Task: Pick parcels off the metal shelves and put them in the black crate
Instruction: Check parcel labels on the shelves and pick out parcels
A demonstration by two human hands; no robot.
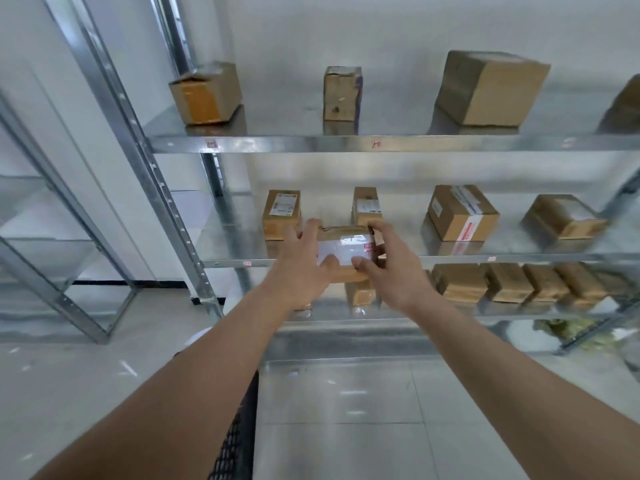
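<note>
A small brown parcel (346,249) with a white label is held in front of the middle metal shelf (485,259). My left hand (304,268) grips its left side, fingers over the top and thumb on the label. My right hand (391,268) grips its right side the same way. The parcel is in front of the shelf's front edge. A strip of the black crate (239,431) with mesh wall shows at the bottom between my forearms; most of it is hidden.
Three parcels (485,88) and part of another stand on the top shelf (346,143). More parcels (460,213) sit on the middle shelf, and a row (512,282) on the lower one. An upright shelf post (156,174) stands at left, with a second rack (69,271) beside it.
</note>
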